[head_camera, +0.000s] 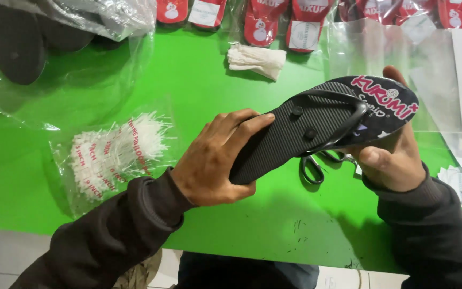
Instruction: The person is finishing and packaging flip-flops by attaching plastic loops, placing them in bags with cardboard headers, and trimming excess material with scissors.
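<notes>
1. Right now the person holds a pair of black flip-flops [316, 126] in the air above the near right part of the green worktop [199, 91], the ribbed sole turned up and the printed face showing at the toe.
2. Fingers of the left hand [217, 160] are wrapped over the heel end, pressed together along the sole's edge.
3. At the toe end the right hand [394, 158] grips from underneath, thumb bent near the black strap [343, 120]; its other fingers are mostly hidden behind the sandal.
4. Scissors [316, 163] lie on the worktop just under the sandals.
5. Toward the left edge sits a clear bag of white plastic fasteners [110, 155].
6. Red packaged sandals [274, 21] line the far edge, with folded white paper [255, 60] just in front of them.
</notes>
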